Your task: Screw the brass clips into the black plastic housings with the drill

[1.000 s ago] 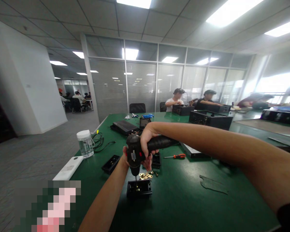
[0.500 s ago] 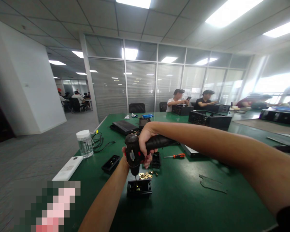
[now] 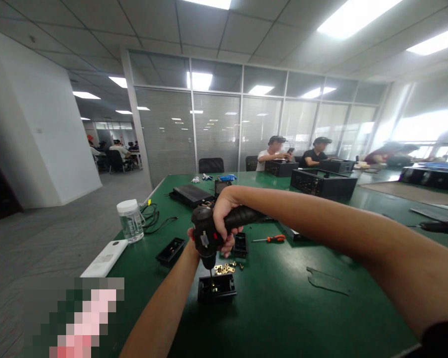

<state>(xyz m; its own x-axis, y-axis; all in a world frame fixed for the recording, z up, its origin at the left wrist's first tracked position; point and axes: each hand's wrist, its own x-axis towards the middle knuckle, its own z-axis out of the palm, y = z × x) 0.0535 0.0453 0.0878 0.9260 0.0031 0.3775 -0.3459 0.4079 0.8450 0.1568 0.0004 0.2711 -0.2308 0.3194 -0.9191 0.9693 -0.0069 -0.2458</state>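
Observation:
A black cordless drill [image 3: 202, 229] points downward in the middle of the view. My right hand [image 3: 223, 213] is wrapped round it where the handle meets the body. From behind, my left hand [image 3: 228, 245] closes around the drill's body, most of it hidden by the tool. The thin bit reaches down into a small black plastic box [image 3: 217, 294], over a brass-coloured part inside; whether it touches is too small to tell. Loose brass-coloured pieces and screws [image 3: 224, 269] lie just behind this box.
Two similar black boxes [image 3: 170, 251] [image 3: 241, 245] and an orange-handled screwdriver [image 3: 274, 239] lie around the drill. A clear bottle [image 3: 130, 221] and a white power bank [image 3: 104, 258] are left. Black computer cases [image 3: 323, 185] and two people sit farther back.
The small box under the bit has shifted slightly to the right, and the bit has moved a little with it. Both hands keep their hold on the drill.

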